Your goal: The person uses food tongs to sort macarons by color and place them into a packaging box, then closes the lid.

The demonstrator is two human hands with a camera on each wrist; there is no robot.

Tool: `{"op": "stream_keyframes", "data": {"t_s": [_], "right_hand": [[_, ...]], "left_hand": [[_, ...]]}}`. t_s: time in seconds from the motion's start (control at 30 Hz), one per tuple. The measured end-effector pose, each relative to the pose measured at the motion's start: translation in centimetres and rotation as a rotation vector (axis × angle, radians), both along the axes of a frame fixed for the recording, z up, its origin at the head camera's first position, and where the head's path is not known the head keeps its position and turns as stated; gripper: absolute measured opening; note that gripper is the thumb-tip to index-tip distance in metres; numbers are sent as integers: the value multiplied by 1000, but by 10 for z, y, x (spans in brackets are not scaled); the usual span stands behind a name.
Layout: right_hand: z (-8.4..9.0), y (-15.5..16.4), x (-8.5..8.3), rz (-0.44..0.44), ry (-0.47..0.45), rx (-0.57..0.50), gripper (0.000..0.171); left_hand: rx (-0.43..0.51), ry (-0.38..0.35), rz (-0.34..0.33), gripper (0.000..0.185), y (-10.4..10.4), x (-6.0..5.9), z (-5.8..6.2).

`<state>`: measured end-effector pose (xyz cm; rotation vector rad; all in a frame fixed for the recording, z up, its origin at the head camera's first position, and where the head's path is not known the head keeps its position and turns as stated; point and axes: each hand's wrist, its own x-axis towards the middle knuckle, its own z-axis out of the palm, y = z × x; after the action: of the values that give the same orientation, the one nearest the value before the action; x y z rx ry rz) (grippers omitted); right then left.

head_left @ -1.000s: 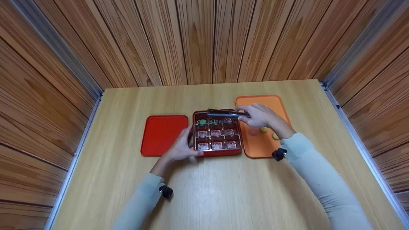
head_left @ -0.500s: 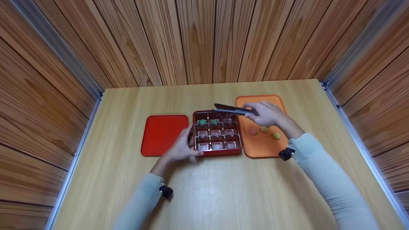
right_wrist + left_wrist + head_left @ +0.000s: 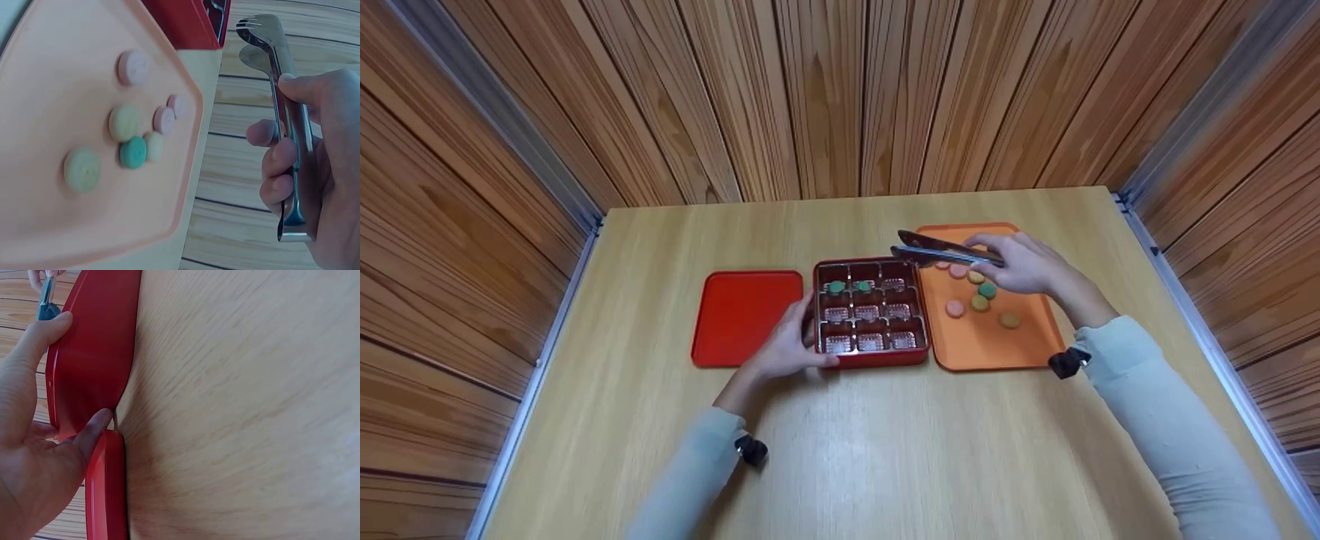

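Note:
My left hand (image 3: 789, 343) holds the front left corner of a red box (image 3: 871, 361), thumb on its front wall and fingers along its left side. The box has a divided insert; two green macarons (image 3: 837, 286) sit in its back left and back middle compartments. My right hand (image 3: 1020, 262) grips metal serving tongs (image 3: 949, 249), their tips a little apart with nothing between them. In the right wrist view the tongs' tips (image 3: 256, 42) show as one forked and one spoon-shaped. Below the right hand, several pink, yellow and green macarons (image 3: 133, 152) lie on an orange tray (image 3: 982, 349).
A flat red lid or tray (image 3: 742, 319) lies left of the box, close beside my left hand. The orange tray stands directly right of the box. All of it rests on a wooden table (image 3: 855, 465), with wood-panelled walls (image 3: 832, 97) behind and at both sides.
My right hand has moved right with the tongs, from over the box's back row to over the orange tray. Their tips have left the back middle green macaron. My left hand stays.

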<state>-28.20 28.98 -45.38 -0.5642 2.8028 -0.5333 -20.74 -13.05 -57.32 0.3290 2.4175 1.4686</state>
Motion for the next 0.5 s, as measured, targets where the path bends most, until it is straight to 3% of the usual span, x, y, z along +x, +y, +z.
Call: {"op": "stream_keyframes", "data": {"t_s": [0.5], "right_hand": [[7, 35, 7, -4, -52, 21, 53]], "left_hand": [[-7, -18, 11, 132, 0, -1, -1]]}}
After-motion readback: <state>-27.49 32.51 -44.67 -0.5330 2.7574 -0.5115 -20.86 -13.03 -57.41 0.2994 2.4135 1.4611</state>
